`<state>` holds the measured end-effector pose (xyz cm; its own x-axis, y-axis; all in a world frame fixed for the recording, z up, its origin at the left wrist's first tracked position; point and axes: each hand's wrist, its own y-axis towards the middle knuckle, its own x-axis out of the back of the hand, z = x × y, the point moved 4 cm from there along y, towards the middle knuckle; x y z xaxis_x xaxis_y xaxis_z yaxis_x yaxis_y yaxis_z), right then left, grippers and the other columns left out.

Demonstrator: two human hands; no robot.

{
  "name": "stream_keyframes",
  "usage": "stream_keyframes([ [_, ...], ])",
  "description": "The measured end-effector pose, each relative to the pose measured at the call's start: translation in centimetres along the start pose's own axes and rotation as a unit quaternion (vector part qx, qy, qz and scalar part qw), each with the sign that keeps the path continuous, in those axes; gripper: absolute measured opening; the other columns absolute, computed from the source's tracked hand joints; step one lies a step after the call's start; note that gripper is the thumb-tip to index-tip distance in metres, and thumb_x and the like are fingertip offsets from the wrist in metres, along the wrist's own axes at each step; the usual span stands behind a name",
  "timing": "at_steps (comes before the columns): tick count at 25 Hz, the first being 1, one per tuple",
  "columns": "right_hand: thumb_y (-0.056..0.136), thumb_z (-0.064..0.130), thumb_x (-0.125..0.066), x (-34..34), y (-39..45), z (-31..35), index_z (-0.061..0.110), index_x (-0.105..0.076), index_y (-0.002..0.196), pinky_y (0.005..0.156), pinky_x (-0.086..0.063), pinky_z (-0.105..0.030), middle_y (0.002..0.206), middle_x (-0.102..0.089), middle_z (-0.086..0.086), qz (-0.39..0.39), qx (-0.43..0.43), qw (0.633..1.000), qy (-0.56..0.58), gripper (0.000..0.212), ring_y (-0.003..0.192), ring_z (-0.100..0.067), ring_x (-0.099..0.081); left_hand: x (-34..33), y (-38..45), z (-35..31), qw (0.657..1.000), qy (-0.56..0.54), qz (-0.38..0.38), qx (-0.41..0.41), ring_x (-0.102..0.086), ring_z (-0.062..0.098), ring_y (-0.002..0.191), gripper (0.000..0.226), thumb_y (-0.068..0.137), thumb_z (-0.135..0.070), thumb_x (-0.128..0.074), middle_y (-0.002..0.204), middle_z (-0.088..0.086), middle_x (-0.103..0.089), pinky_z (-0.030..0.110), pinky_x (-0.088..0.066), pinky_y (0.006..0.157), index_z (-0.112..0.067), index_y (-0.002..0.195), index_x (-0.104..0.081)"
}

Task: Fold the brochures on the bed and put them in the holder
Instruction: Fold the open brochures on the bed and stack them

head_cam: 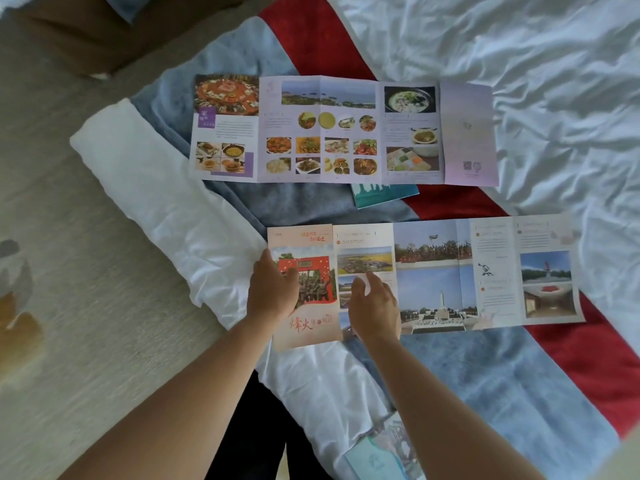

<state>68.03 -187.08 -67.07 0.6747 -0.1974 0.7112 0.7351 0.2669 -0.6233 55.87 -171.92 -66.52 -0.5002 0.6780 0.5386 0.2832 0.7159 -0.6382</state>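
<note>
Two bare forearms enter from the bottom edge, no sleeves, watch, bracelet or rings visible on either. Left hand [273,292] and right hand [375,308] are ungloved, with short nails where they can be made out. Dark trousers [256,434] show between the arms, low in view.

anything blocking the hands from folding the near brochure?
Nothing visible. The left hand already rests on the cover panel of the near brochure, and the right hand hovers over the next panel. No object lies on the unfolded panels. The food brochure lies apart, farther up the bed.
</note>
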Motion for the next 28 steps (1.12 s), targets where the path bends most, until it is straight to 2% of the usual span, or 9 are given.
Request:
stream_keyframes([
  [4,0.1,0.056,-0.035,0.9,0.7,-0.2,0.022,-0.044,0.144,0.096,-0.045,-0.045,0.136,-0.059,-0.007,0.015,0.013,1.0,0.016,0.056,0.121,-0.029,-0.056,-0.4,-0.1,-0.9,0.989,-0.098,-0.052,0.102,-0.065,0.022,0.094,0.034,0.098,-0.01,-0.036,0.121,0.006,-0.063,0.034,-0.058,0.068,-0.019,0.131,-0.043],
  [6,0.099,0.059,-0.036,1.6,0.8,-0.5,0.021,-0.044,0.143,0.097,-0.045,-0.045,0.136,-0.059,-0.006,0.012,0.021,0.999,0.024,0.059,0.121,-0.029,-0.057,-1.1,-0.3,-2.0,0.985,-0.098,-0.065,0.129,-0.065,0.024,0.094,0.032,0.096,-0.009,-0.037,0.117,0.005,-0.063,0.038,-0.059,0.074,-0.02,0.124,-0.045],
  [10,0.094,0.067,-0.032,3.5,0.6,-1.1,0.021,-0.044,0.143,0.097,-0.047,-0.047,0.136,-0.057,-0.007,-0.012,0.023,0.999,0.042,0.069,0.121,-0.028,-0.055,-2.1,-0.8,-4.9,0.982,-0.134,-0.091,0.095,-0.062,0.012,0.077,0.023,0.096,-0.013,-0.037,0.103,0.0,-0.064,0.022,-0.047,0.053,-0.022,0.112,-0.051],
  [15,0.081,0.08,-0.015,7.0,0.1,-1.8,0.027,-0.05,0.138,0.09,-0.053,-0.047,0.128,-0.066,-0.003,-0.04,0.016,0.993,0.107,0.085,0.112,-0.026,-0.063,-3.6,-1.1,-7.5,0.983,-0.152,-0.073,0.069,-0.064,0.016,0.085,0.021,0.097,-0.016,-0.039,0.106,0.0,-0.066,0.029,-0.054,0.064,-0.022,0.11,-0.054],
  [18,0.081,0.08,-0.014,9.0,0.3,-2.7,0.03,-0.055,0.132,0.081,-0.054,-0.041,0.111,-0.073,-0.001,-0.039,0.014,0.988,0.15,0.083,0.098,-0.023,-0.068,-5.5,-1.5,-9.2,0.991,-0.121,-0.046,0.02,-0.061,0.01,0.085,0.014,0.098,-0.019,-0.047,0.104,-0.004,-0.064,0.021,-0.045,0.059,-0.024,0.109,-0.054],
  [20,0.081,0.081,-0.014,10.3,0.3,-3.7,0.031,-0.055,0.131,0.076,-0.055,-0.041,0.1,-0.073,0.0,-0.042,0.013,0.986,0.161,0.082,0.089,-0.022,-0.068,-7.4,-2.1,-10.4,0.996,-0.084,-0.028,-0.022,-0.057,0.004,0.078,0.012,0.097,-0.021,-0.054,0.102,-0.008,-0.061,0.017,-0.039,0.057,-0.026,0.106,-0.051],
  [23,0.084,0.079,-0.022,11.9,0.7,-5.9,0.029,-0.053,0.134,0.078,-0.055,-0.045,0.092,-0.068,0.004,-0.063,-0.016,0.983,0.172,0.077,0.088,-0.021,-0.065,-10.5,-2.7,-11.6,0.998,-0.042,-0.004,-0.051,-0.053,-0.001,0.071,0.018,0.093,-0.023,-0.064,0.1,-0.012,-0.06,0.013,-0.033,0.053,-0.027,0.104,-0.05],
  [25,0.089,0.071,-0.036,12.7,1.6,-8.0,0.028,-0.048,0.14,0.08,-0.055,-0.045,0.096,-0.066,0.004,-0.067,-0.05,0.983,0.162,0.068,0.094,-0.021,-0.064,-12.8,-3.0,-12.4,0.998,-0.029,0.011,-0.058,-0.053,0.0,0.071,0.022,0.09,-0.025,-0.067,0.1,-0.012,-0.061,0.015,-0.034,0.053,-0.026,0.105,-0.052],
  [28,0.093,0.052,-0.051,13.3,3.1,-11.1,0.03,-0.042,0.144,0.082,-0.054,-0.044,0.123,-0.065,0.001,-0.073,-0.07,0.986,0.135,0.056,0.108,-0.021,-0.06,-15.9,-2.8,-12.7,0.998,-0.02,0.023,-0.049,-0.061,0.01,0.08,0.021,0.089,-0.027,-0.067,0.104,-0.006,-0.066,0.026,-0.045,0.059,-0.023,0.104,-0.053],
])
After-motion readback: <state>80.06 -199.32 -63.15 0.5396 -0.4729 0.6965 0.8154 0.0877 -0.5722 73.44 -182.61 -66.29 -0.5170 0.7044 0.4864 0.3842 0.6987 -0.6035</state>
